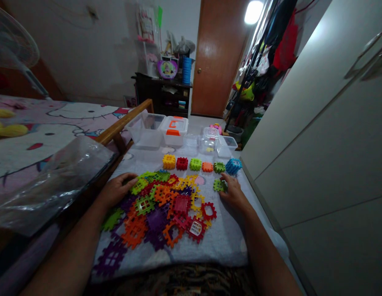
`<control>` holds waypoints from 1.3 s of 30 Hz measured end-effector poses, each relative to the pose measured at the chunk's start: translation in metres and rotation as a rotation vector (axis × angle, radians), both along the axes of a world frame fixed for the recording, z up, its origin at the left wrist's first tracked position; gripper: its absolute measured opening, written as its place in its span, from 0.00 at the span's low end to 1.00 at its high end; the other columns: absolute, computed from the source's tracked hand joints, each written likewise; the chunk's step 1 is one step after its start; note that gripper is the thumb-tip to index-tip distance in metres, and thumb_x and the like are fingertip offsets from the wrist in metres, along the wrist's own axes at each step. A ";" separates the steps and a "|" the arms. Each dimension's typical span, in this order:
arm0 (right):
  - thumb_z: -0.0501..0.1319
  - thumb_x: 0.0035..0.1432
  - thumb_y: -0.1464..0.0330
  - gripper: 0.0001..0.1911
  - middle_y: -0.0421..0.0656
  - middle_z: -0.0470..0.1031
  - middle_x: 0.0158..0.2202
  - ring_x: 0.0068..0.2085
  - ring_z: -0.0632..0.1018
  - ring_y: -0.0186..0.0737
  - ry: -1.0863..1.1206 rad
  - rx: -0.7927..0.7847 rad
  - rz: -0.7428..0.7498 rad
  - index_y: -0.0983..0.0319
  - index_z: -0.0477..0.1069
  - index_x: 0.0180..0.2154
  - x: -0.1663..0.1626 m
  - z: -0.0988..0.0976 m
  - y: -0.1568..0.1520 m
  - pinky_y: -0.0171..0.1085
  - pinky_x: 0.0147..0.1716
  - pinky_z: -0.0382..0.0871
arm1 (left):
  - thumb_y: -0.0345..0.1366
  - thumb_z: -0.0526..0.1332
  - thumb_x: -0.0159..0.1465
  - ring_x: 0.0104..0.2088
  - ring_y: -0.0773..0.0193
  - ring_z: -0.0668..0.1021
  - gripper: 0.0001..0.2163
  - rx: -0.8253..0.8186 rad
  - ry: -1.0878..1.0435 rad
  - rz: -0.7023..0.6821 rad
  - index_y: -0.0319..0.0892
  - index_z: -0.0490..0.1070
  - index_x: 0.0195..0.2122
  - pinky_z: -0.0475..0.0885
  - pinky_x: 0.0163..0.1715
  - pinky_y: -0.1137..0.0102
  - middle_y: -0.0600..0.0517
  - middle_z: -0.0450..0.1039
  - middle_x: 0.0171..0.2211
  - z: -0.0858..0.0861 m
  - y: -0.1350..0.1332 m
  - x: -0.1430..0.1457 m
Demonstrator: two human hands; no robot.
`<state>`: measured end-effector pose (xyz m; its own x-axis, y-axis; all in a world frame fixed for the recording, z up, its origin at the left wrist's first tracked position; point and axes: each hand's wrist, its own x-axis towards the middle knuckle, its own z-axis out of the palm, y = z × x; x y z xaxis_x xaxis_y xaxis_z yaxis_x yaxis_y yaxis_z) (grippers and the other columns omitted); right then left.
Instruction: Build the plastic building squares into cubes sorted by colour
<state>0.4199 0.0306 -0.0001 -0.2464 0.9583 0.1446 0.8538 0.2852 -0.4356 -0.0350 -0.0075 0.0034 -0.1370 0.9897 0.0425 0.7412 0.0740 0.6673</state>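
Grey fleece blanket (pixel 228 242) holds six built plastic cubes (pixel 195 164), but much seems left: my left hand (pixel 115 190) lies open on the heap of loose coloured lattice tiles (pixel 166 205), my right hand (pixel 232 193) half-curled over a green lattice tile (pixel 218 185) beside them, grip unclear.

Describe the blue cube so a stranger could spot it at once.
Start at the pale blanket between bed and wardrobe. Beyond the loose tile pile runs a row of six cubes. The blue cube ends it on the right, the only blue one.
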 end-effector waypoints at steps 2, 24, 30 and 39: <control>0.59 0.48 0.73 0.39 0.48 0.70 0.56 0.56 0.67 0.50 0.046 0.010 0.046 0.61 0.57 0.63 0.000 -0.002 -0.002 0.49 0.57 0.61 | 0.57 0.56 0.58 0.42 0.53 0.80 0.24 -0.002 -0.002 0.003 0.44 0.76 0.42 0.73 0.44 0.68 0.50 0.80 0.41 0.000 0.000 0.000; 0.62 0.47 0.72 0.29 0.50 0.70 0.55 0.54 0.66 0.55 -0.512 0.060 0.114 0.61 0.68 0.54 -0.014 0.080 0.077 0.46 0.48 0.61 | 0.58 0.58 0.56 0.39 0.54 0.81 0.24 0.002 -0.008 0.020 0.44 0.78 0.41 0.75 0.42 0.67 0.50 0.81 0.39 0.003 0.000 0.001; 0.62 0.46 0.73 0.24 0.49 0.73 0.52 0.52 0.68 0.53 -0.636 -0.049 0.139 0.60 0.72 0.48 -0.019 0.077 0.101 0.43 0.46 0.59 | 0.57 0.57 0.57 0.39 0.54 0.81 0.23 0.001 -0.016 -0.003 0.44 0.77 0.41 0.75 0.43 0.68 0.50 0.81 0.40 0.000 0.000 -0.001; 0.62 0.47 0.74 0.22 0.51 0.74 0.50 0.53 0.69 0.56 -0.663 -0.075 0.169 0.60 0.74 0.47 -0.025 0.073 0.102 0.47 0.48 0.60 | 0.57 0.56 0.58 0.41 0.53 0.80 0.24 -0.015 -0.015 -0.010 0.44 0.77 0.43 0.73 0.46 0.67 0.49 0.80 0.42 0.000 0.000 -0.002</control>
